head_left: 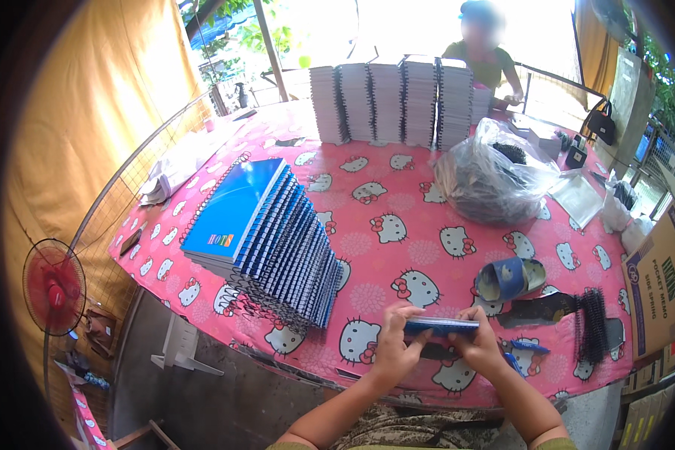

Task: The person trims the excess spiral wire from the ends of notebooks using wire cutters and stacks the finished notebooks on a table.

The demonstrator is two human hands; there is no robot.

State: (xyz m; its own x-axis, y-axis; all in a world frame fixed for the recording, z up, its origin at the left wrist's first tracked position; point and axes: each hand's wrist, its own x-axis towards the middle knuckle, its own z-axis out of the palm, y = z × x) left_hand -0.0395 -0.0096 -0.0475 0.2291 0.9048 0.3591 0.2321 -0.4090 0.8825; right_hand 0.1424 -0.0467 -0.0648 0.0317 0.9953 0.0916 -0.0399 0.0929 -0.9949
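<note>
My left hand (399, 349) and my right hand (478, 346) are both closed on a small blue notebook (444, 326), one at each end. It is held just above the near edge of the table, tilted so that its pale page edge shows. Whether a wire coil is fitted in it I cannot tell. To the left of my hands stands a tall, leaning stack of blue spiral notebooks (277, 232). Blue-handled tools (529, 346) lie just right of my right hand. Beyond them rests a bundle of black binding coils (591, 326).
A pink cartoon-print cloth (367, 191) covers the table. Tall stacks of coil-bound pages (386, 101) line its far side, near a person (484, 52). A clear plastic bag (495, 176) holds dark coils. Blue-and-cream round objects (506, 279), a cardboard box (658, 281) and a red fan (55, 289) surround.
</note>
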